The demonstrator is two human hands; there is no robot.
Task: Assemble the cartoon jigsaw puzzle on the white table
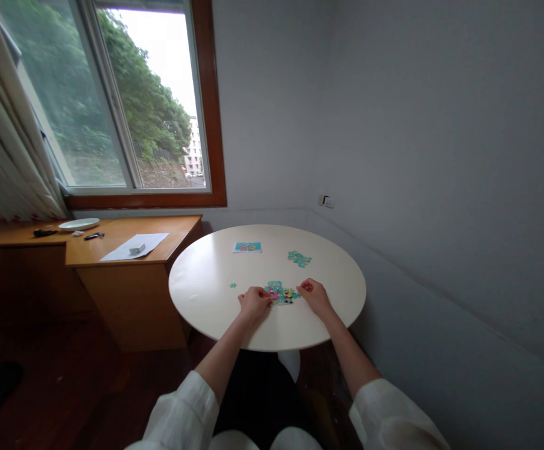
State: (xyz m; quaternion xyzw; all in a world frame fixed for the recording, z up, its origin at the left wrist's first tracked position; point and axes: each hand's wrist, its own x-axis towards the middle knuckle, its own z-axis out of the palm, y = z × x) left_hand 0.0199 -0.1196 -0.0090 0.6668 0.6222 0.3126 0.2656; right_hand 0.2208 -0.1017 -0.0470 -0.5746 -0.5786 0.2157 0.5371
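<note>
A partly joined jigsaw puzzle with pink and yellow cartoon figures on teal lies near the front of the round white table. My left hand is at its left edge, fingers curled with the tips against the pieces. At the right edge, my right hand has thumb and index finger pinched together beside a small teal piece; its fingertips are too small to show the grip fully. Farther back on the right is a cluster of loose teal puzzle pieces. One single puzzle piece lies left of my left hand.
A small picture card lies toward the table's far side. To the left stands a wooden desk with a paper sheet, a small white box and a white plate. A grey wall borders the right.
</note>
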